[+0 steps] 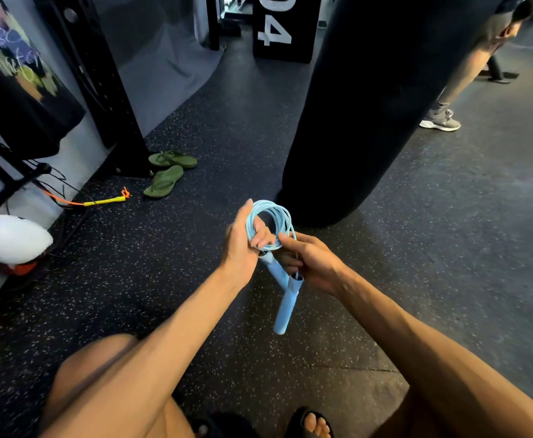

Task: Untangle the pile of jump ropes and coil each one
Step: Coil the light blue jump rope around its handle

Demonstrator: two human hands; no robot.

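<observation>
- The left hand [243,238] is closed around one side of a light blue jump rope [270,224], which is wound into a small coil; its fingers [260,237] curl through the middle of the loops and the thumb lies along the outer edge.
- The right hand [311,262] is partly closed at the lower right of the coil, its forefinger and thumb pinched on the strands where they lead down to the handles.
- Two light blue handles [285,300] hang below both hands, crossed just under the right palm, the longer one pointing down toward the floor.
- The coil is held in the air above the speckled black floor [195,248], just in front of a black punching bag [369,105].
- A yellow handle with an orange cord [105,201] lies on the floor well to the left, near a pair of green flip-flops [167,173].
- Another person's leg and grey shoe [440,120] show at upper right.
</observation>
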